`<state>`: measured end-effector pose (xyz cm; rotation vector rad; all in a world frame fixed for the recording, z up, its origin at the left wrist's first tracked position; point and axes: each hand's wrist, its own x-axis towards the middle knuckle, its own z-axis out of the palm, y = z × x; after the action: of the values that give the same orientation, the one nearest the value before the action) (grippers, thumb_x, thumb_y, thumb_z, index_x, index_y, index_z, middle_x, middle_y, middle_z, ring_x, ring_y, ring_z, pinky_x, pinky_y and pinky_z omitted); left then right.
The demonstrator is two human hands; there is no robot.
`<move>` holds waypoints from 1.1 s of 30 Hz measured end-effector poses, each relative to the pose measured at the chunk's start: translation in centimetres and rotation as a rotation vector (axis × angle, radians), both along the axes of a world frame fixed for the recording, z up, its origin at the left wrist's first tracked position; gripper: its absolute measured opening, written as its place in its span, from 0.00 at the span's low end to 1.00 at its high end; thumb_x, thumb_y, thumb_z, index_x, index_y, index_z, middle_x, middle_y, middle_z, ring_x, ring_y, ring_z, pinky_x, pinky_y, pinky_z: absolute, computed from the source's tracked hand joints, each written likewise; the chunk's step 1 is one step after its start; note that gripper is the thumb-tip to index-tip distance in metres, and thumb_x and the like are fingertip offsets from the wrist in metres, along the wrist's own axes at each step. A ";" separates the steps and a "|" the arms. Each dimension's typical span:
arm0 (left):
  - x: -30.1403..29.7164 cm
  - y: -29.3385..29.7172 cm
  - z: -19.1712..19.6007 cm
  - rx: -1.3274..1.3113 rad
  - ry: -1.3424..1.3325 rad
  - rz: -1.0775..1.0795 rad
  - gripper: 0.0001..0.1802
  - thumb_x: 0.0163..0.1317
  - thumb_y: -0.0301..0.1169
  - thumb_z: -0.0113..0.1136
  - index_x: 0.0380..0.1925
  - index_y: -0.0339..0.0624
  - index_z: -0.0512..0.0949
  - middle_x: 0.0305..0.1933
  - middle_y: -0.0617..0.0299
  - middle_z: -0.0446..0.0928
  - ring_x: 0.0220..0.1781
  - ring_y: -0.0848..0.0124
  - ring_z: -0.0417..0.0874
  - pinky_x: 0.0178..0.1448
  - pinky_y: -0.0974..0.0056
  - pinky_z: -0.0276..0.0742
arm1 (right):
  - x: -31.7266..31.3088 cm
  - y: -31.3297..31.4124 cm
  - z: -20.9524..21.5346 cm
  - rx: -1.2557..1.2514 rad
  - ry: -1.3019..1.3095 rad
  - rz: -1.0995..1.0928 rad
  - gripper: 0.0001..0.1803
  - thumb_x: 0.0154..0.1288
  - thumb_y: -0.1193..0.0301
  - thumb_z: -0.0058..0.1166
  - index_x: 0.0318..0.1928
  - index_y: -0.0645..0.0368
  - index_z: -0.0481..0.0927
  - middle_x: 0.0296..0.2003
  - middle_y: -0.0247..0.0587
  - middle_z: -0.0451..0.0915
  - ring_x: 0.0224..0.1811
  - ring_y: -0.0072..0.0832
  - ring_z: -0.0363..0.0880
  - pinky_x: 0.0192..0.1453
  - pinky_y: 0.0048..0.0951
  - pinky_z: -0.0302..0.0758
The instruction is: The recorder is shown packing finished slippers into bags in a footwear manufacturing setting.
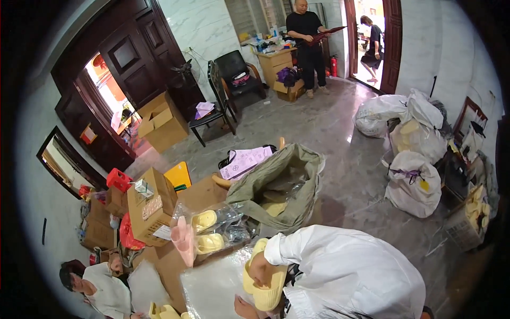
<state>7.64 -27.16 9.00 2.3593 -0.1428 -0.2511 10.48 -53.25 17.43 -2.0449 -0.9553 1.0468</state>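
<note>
Clutched low centre of frame: pale yellow slipper [264, 287], soft, thick-soled, under right hand [261, 272] closed over it; left hand [243, 307] half cut off, grip unclear.

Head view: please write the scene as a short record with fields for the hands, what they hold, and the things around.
left hand: low at the frame edge, beside the slipper
right hand: inside the yellow slipper, white sleeve
in front: clear bag of yellow slippers, pink slipper
beyond: open green sack
left side: cardboard box
</note>
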 end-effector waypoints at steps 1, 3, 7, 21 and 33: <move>0.5 0.3 -1.2 0.021 -0.121 -0.037 0.17 0.61 0.33 0.42 0.42 0.29 0.73 0.45 0.42 0.74 0.46 0.45 0.72 0.53 0.54 0.67 | -0.1 1.1 0.8 -0.155 -0.068 -0.032 0.18 0.50 0.62 0.58 0.41 0.58 0.80 0.36 0.45 0.80 0.37 0.33 0.78 0.42 0.35 0.72; 1.0 0.3 -2.2 0.035 -0.245 -0.086 0.18 0.61 0.33 0.43 0.44 0.29 0.72 0.44 0.40 0.74 0.45 0.44 0.72 0.53 0.54 0.67 | 0.5 2.5 -0.4 -0.230 -0.174 0.021 0.17 0.48 0.61 0.59 0.38 0.58 0.81 0.36 0.45 0.80 0.37 0.34 0.78 0.41 0.35 0.72; 1.3 -0.1 -1.1 0.117 -0.352 -0.142 0.18 0.61 0.33 0.44 0.45 0.30 0.72 0.45 0.40 0.74 0.46 0.44 0.72 0.53 0.53 0.67 | 2.0 4.6 -5.9 -0.115 -0.469 0.126 0.15 0.39 0.60 0.61 0.26 0.58 0.80 0.28 0.45 0.79 0.34 0.40 0.77 0.41 0.41 0.68; 1.2 -1.7 3.2 0.452 -0.736 -0.183 0.19 0.59 0.36 0.50 0.47 0.34 0.72 0.48 0.42 0.73 0.48 0.45 0.72 0.54 0.48 0.65 | -1.3 5.0 -6.5 0.126 -1.008 -0.218 0.20 0.49 0.58 0.53 0.41 0.56 0.72 0.31 0.42 0.73 0.40 0.39 0.70 0.46 0.39 0.63; 0.8 -2.9 9.2 0.474 -0.919 -0.275 0.20 0.59 0.38 0.53 0.50 0.44 0.72 0.59 0.46 0.65 0.58 0.43 0.64 0.58 0.36 0.54 | -2.1 5.7 -5.3 0.264 -1.133 -0.389 0.15 0.56 0.64 0.47 0.41 0.57 0.74 0.25 0.43 0.72 0.34 0.42 0.71 0.43 0.42 0.64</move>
<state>8.42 -30.03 18.25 2.7349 -0.9294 0.7720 8.40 -47.54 12.12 -2.3968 -1.0281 -0.5248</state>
